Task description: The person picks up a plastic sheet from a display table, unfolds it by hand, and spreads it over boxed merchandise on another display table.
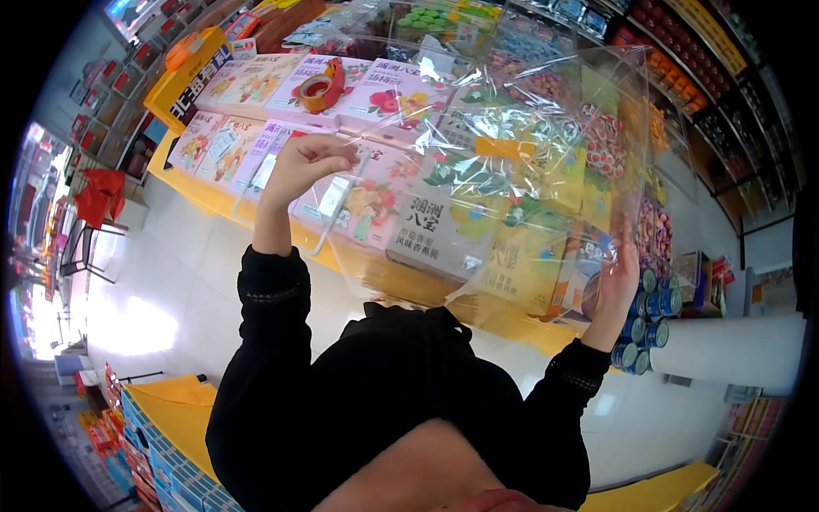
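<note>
A large clear plastic sheet (478, 171), crinkled and shiny, spreads over the right part of a display of boxes. My left hand (311, 166) is at the sheet's left edge, its fingers pinched together on it. At the right edge my right hand (618, 277) is seen through or beside the plastic, its fingers partly hidden by glare. Under the sheet lie grey boxes (439, 235) and yellow-green boxes (525, 260). A tape roll in a red holder (320, 88) rests on the pink boxes (388, 96) beyond my left hand.
A yellow sign (189, 78) stands at the display's back left corner. Stacked blue cans (657, 303) and a white cylinder (729, 352) are on the right. Blue boxes (171, 461) with a yellow cover (183, 414) stand lower left. Shelves of goods (725, 111) curve along the right.
</note>
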A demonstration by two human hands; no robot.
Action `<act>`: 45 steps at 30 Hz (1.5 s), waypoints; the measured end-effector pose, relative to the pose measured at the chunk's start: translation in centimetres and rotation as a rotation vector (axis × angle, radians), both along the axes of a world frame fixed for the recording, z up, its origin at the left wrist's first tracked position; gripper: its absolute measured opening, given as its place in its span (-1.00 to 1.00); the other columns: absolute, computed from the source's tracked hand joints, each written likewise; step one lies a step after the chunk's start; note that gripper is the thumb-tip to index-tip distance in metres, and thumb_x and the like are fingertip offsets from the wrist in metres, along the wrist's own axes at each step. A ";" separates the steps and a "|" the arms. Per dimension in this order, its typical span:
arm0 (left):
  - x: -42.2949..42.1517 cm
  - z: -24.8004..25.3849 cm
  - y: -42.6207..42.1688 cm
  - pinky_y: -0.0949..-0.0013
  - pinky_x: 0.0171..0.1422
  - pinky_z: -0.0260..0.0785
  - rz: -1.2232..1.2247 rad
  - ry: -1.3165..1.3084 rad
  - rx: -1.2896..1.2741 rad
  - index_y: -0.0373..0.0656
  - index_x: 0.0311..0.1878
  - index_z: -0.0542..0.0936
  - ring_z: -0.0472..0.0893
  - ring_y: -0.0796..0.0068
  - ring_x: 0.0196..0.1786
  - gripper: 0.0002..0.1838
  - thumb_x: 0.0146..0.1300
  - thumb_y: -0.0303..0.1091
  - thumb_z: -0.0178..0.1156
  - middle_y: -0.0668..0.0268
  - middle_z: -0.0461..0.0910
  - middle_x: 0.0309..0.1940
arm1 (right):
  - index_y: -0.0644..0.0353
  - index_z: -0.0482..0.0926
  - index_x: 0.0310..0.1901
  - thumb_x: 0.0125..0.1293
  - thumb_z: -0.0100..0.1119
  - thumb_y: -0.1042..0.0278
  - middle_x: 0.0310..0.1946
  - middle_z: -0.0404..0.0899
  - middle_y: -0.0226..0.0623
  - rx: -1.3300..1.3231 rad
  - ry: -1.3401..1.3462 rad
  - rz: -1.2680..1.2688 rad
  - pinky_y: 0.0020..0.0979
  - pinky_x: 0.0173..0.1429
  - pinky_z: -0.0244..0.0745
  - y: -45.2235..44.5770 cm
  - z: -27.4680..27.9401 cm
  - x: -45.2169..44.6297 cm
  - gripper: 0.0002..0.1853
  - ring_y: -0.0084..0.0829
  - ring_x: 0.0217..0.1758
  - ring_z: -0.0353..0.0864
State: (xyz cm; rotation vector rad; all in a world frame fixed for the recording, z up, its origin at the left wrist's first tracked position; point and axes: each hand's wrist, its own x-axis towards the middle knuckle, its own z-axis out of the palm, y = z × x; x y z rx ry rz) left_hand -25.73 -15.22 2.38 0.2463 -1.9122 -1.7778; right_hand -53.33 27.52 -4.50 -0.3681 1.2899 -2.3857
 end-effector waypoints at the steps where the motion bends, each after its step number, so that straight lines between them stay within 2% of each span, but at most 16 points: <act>1: 0.5 -0.2 -0.3 0.56 -0.25 0.40 -0.027 -0.058 -0.066 -0.32 -0.19 0.47 0.54 0.54 -0.39 -0.76 0.06 -0.46 0.12 0.20 0.55 -0.38 | 0.19 0.41 -0.26 0.17 -0.01 0.42 -0.39 0.48 -0.40 -0.013 -0.022 -0.034 -0.63 -0.39 0.34 -0.2 0.0 0.2 -0.89 -0.59 -0.43 0.44; 8: 3.2 -3.4 -1.5 0.45 -0.26 0.43 -0.003 -0.135 0.159 -0.28 -0.19 0.49 0.57 0.45 -0.38 -0.76 0.01 -0.53 0.15 0.14 0.56 -0.37 | 0.25 0.42 -0.28 0.12 0.03 0.53 -0.45 0.47 -0.42 0.040 0.028 0.099 -0.63 -0.32 0.35 -0.2 -0.3 0.2 -0.89 -0.59 -0.38 0.44; 11: 4.5 -4.2 -0.7 0.36 -0.15 0.43 -0.233 0.393 0.360 -0.21 0.03 0.32 0.54 0.31 -0.19 -0.50 -0.05 -0.57 0.18 0.02 0.45 -0.11 | 0.27 0.40 -0.10 0.16 -0.01 0.46 -0.27 0.49 -0.38 0.020 -0.033 -0.003 -0.56 -0.17 0.37 -0.4 -1.7 -2.0 -0.75 -0.57 -0.25 0.45; 14: 5.9 -3.4 0.0 0.34 -0.13 0.42 -0.285 0.434 0.319 -0.21 0.06 0.31 0.54 0.29 -0.17 -0.49 -0.03 -0.59 0.16 0.03 0.44 -0.09 | 0.27 0.30 0.06 0.20 -0.06 0.38 -0.08 0.43 -0.35 0.042 -0.044 -0.019 -0.52 -0.07 0.38 -0.6 0.9 -0.9 -0.62 -0.55 -0.14 0.45; 17: 4.3 -1.3 0.0 0.40 -0.11 0.41 0.093 0.340 0.308 -0.27 0.08 0.26 0.53 0.35 -0.16 -0.50 0.01 -0.58 0.13 0.05 0.43 -0.07 | 0.23 0.35 0.01 0.21 -0.08 0.36 -0.14 0.47 -0.38 0.098 0.067 -0.017 -0.51 -0.12 0.41 2.0 3.4 -2.3 -0.67 -0.56 -0.13 0.46; 21: 3.9 0.2 0.0 0.43 -0.09 0.38 0.459 0.402 0.383 -0.28 0.08 0.24 0.50 0.46 -0.17 -0.58 0.13 -0.48 0.03 0.14 0.41 -0.06 | 0.24 0.43 -0.12 0.17 -0.02 0.39 -0.26 0.51 -0.38 0.045 0.096 0.028 -0.53 -0.20 0.42 4.7 13.6 -0.5 -0.76 -0.56 -0.24 0.48; 26: 9.5 -3.8 0.7 0.48 -0.19 0.33 0.263 0.372 0.594 -0.22 0.06 0.27 0.47 0.55 -0.24 -0.64 0.16 -0.46 -0.02 0.26 0.45 -0.16 | 0.20 0.41 -0.05 0.20 -0.11 0.37 -0.16 0.49 -0.40 0.274 0.339 -0.369 -0.60 -0.14 0.34 4.7 25.6 3.8 -0.71 -0.62 -0.17 0.45; 28: 12.2 -6.6 0.5 0.50 -0.25 0.29 0.073 0.528 0.761 -0.21 -0.01 0.33 0.42 0.59 -0.34 -0.70 0.16 -0.49 -0.03 0.27 0.46 -0.28 | 0.17 0.37 0.02 0.21 -0.12 0.39 -0.09 0.44 -0.41 0.401 0.534 -0.295 -0.61 -0.08 0.29 8.2 31.8 2.5 -0.68 -0.59 -0.10 0.42; 34: 19.4 -11.4 1.3 0.55 -0.30 0.19 -0.073 0.463 0.904 -0.20 -0.04 0.37 0.35 0.59 -0.40 -0.73 0.16 -0.50 -0.06 0.33 0.42 -0.38 | 0.12 0.33 0.06 0.24 -0.16 0.17 0.04 0.33 -0.44 0.654 0.737 -0.611 -0.50 0.13 0.14 0.1 43.4 11.7 -0.62 -0.55 0.12 0.25; 38: 24.2 -12.1 1.5 0.54 -0.32 0.23 -0.094 0.493 0.907 -0.21 -0.04 0.37 0.38 0.59 -0.42 -0.74 0.17 -0.49 -0.08 0.29 0.46 -0.37 | 0.19 0.37 -0.03 0.22 -0.14 0.21 -0.07 0.45 -0.35 0.976 0.896 -0.696 -0.35 0.04 0.30 -13.0 40.1 17.5 -0.66 -0.47 0.04 0.38; 40: 26.9 -11.4 1.1 0.53 -0.37 0.28 -0.085 0.368 0.810 -0.25 -0.03 0.36 0.41 0.59 -0.47 -0.73 0.18 -0.47 -0.10 0.23 0.49 -0.36 | 0.31 0.41 -0.27 0.06 -0.09 0.39 -0.51 0.44 -0.24 1.138 1.069 -0.757 -0.47 -0.41 0.33 -19.6 35.7 18.8 -0.79 -0.51 -0.49 0.41; 41: 28.1 -11.1 0.7 0.53 -0.37 0.28 -0.075 0.376 0.800 -0.25 -0.03 0.36 0.41 0.59 -0.47 -0.73 0.18 -0.47 -0.10 0.23 0.49 -0.36 | 0.37 0.37 -0.30 0.04 -0.10 0.38 -0.47 0.47 -0.10 1.491 1.234 -0.515 -0.36 -0.48 0.34 -21.9 34.7 17.1 -0.77 -0.41 -0.51 0.44; 42: 29.4 -10.9 0.3 0.52 -0.40 0.31 -0.046 0.386 0.745 -0.26 -0.02 0.34 0.43 0.59 -0.48 -0.72 0.18 -0.47 -0.10 0.21 0.50 -0.34 | 0.40 0.35 -0.34 -0.01 -0.11 0.41 -0.43 0.50 0.02 1.523 1.470 -0.905 -0.28 -0.43 0.38 -24.9 30.8 18.4 -0.77 -0.28 -0.46 0.51; 43: 30.6 -10.8 0.1 0.50 -0.42 0.33 -0.020 0.393 0.690 -0.28 -0.01 0.33 0.44 0.58 -0.50 -0.71 0.19 -0.46 -0.11 0.18 0.50 -0.33 | 0.40 0.37 -0.35 -0.03 -0.08 0.38 -0.41 0.49 0.13 1.473 1.077 -0.509 -0.27 -0.28 0.41 -27.7 29.8 22.6 -0.75 -0.17 -0.32 0.55; 44: 31.6 -10.7 0.0 0.50 -0.42 0.33 -0.012 0.399 0.682 -0.28 -0.01 0.33 0.44 0.58 -0.50 -0.71 0.19 -0.46 -0.11 0.18 0.50 -0.33 | 0.32 0.38 -0.24 0.06 0.00 0.16 -0.26 0.44 0.22 2.035 1.904 -0.345 -0.39 -0.04 0.35 -29.0 25.5 15.1 -0.64 -0.17 0.04 0.37; 45: 32.5 -10.6 0.1 0.50 -0.42 0.33 0.022 0.413 0.665 -0.29 0.00 0.32 0.44 0.57 -0.49 -0.70 0.19 -0.45 -0.11 0.17 0.50 -0.33 | 0.32 0.44 -0.19 0.12 -0.11 0.31 -0.25 0.52 -0.12 1.891 1.474 -0.386 -0.22 -0.15 0.39 -32.1 24.2 18.3 -0.71 -0.27 -0.17 0.52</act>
